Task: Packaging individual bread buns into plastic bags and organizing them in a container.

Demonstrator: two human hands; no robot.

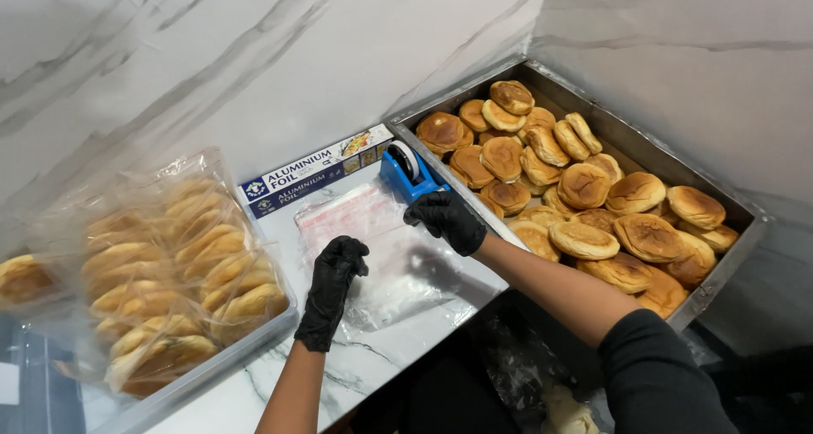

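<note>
Counter (pixel 381 362): marble, its front edge running just below the bags; a tray (pixel 720 265) of loose buns lies right, a tray (pixel 212 366) of bagged buns left, leaving a narrow open strip between. Bags (pixel 398 265): clear, flat, stacked, lying mid-strip. Foil box (pixel 313 173) and blue tape dispenser (pixel 411 173) stand behind. Left hand (pixel 334 277), gloved black, fingers curled, pinches the stack's left edge. Right hand (pixel 447 220), fingers bent, rests on its top right corner.

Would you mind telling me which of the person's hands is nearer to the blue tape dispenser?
The right hand is nearer: it sits just below the blue tape dispenser, almost touching its base. The left hand is farther off, down and to the left, over the clear plastic bags.
</note>
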